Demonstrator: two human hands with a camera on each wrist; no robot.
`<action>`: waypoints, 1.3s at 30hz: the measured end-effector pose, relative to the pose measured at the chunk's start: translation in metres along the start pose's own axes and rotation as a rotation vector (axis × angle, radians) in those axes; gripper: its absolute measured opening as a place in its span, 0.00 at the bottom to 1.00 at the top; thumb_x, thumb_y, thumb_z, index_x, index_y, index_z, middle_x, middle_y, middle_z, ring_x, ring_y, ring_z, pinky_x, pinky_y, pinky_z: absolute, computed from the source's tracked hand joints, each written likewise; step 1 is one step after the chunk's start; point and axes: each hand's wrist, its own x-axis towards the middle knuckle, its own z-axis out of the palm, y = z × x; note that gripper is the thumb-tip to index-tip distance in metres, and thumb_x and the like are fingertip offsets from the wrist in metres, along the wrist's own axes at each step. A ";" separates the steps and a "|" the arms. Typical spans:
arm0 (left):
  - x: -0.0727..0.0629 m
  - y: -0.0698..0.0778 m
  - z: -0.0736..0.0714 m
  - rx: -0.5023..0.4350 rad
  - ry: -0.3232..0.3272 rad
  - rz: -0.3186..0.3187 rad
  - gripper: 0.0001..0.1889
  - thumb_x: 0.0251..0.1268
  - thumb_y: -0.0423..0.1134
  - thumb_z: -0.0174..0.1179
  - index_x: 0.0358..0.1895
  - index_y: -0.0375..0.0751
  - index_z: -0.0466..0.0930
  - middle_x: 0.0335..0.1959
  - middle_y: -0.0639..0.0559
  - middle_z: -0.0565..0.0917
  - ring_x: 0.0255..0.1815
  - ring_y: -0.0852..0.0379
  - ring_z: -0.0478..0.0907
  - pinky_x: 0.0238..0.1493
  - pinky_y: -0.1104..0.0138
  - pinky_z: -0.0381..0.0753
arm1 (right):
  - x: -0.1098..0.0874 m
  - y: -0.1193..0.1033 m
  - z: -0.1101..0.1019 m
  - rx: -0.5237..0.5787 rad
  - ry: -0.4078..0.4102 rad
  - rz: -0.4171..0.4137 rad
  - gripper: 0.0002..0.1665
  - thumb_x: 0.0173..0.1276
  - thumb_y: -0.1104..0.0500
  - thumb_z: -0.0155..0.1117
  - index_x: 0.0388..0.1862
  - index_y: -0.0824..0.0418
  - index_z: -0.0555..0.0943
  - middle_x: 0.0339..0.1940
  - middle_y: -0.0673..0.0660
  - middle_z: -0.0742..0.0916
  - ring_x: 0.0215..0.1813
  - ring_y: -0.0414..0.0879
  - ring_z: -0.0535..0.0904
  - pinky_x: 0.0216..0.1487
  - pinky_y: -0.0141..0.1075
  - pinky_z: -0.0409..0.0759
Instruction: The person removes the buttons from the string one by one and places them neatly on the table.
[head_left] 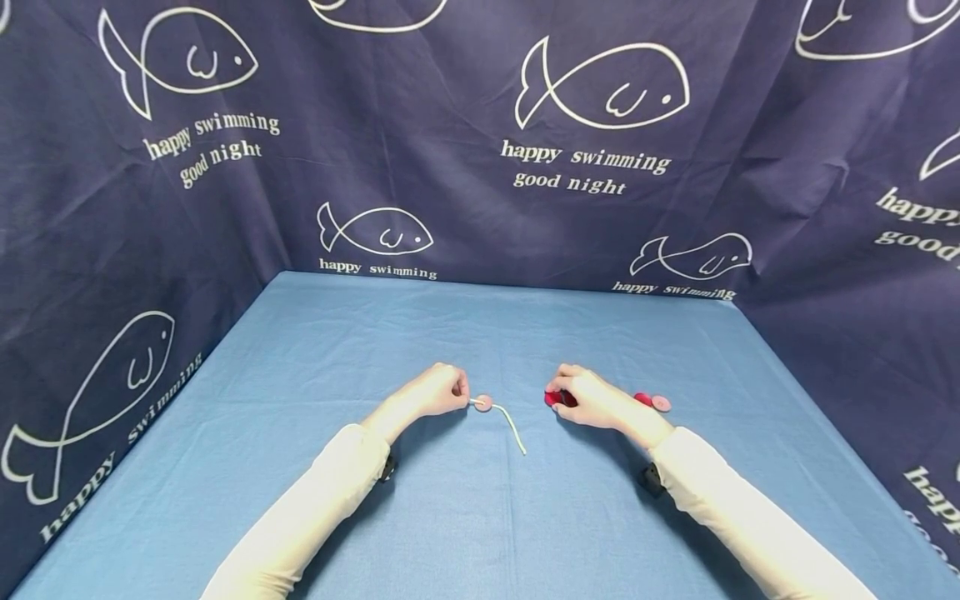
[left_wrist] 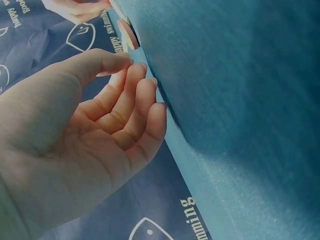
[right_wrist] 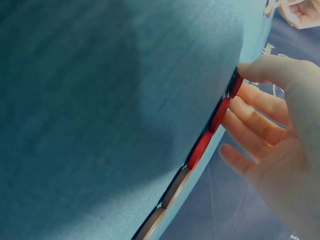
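Note:
Thumb and fingertips of my left hand (head_left: 444,389) pinch a thin pale cord (head_left: 512,427) close beside a pink disc (head_left: 483,403). The cord runs across this disc and its free tail curves off over the cloth to the right. In the left wrist view the pink disc (left_wrist: 128,34) lies just past the fingertips. My right hand (head_left: 587,395) holds a red disc (head_left: 552,398) between thumb and fingers, low at the cloth. The right wrist view shows this red disc (right_wrist: 237,85) at the head of a row, with another red disc (right_wrist: 220,115) touching the fingertips.
A further red disc (head_left: 642,399) and a pink disc (head_left: 661,403) lie beyond my right wrist. Blue cloth (head_left: 480,333) covers the table. Dark blue curtains (head_left: 465,125) with white fish prints stand around its back and sides.

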 end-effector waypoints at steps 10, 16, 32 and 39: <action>0.001 -0.002 0.001 0.006 -0.004 -0.004 0.05 0.55 0.30 0.58 0.24 0.40 0.78 0.21 0.54 0.79 0.21 0.65 0.68 0.30 0.74 0.70 | 0.001 0.001 0.001 -0.014 0.012 -0.007 0.15 0.58 0.61 0.66 0.45 0.65 0.81 0.37 0.55 0.79 0.36 0.43 0.71 0.37 0.34 0.69; 0.001 -0.002 0.001 0.015 -0.005 0.000 0.04 0.55 0.31 0.59 0.24 0.40 0.78 0.21 0.54 0.79 0.22 0.64 0.68 0.30 0.73 0.70 | 0.000 0.000 0.000 -0.015 0.021 -0.020 0.16 0.58 0.60 0.66 0.46 0.65 0.81 0.38 0.56 0.80 0.37 0.45 0.72 0.39 0.36 0.71; 0.001 -0.003 0.001 0.006 -0.002 -0.005 0.05 0.56 0.30 0.58 0.24 0.40 0.78 0.21 0.53 0.78 0.21 0.64 0.68 0.29 0.73 0.70 | 0.005 -0.001 -0.005 0.008 0.055 -0.046 0.15 0.59 0.61 0.66 0.44 0.66 0.82 0.37 0.57 0.81 0.40 0.47 0.77 0.44 0.41 0.76; 0.001 -0.004 0.001 0.005 0.008 -0.003 0.05 0.56 0.30 0.58 0.24 0.40 0.77 0.21 0.53 0.78 0.22 0.63 0.68 0.29 0.73 0.69 | 0.012 -0.008 -0.009 0.020 0.066 -0.063 0.15 0.60 0.61 0.66 0.45 0.67 0.81 0.38 0.58 0.81 0.41 0.50 0.78 0.44 0.42 0.76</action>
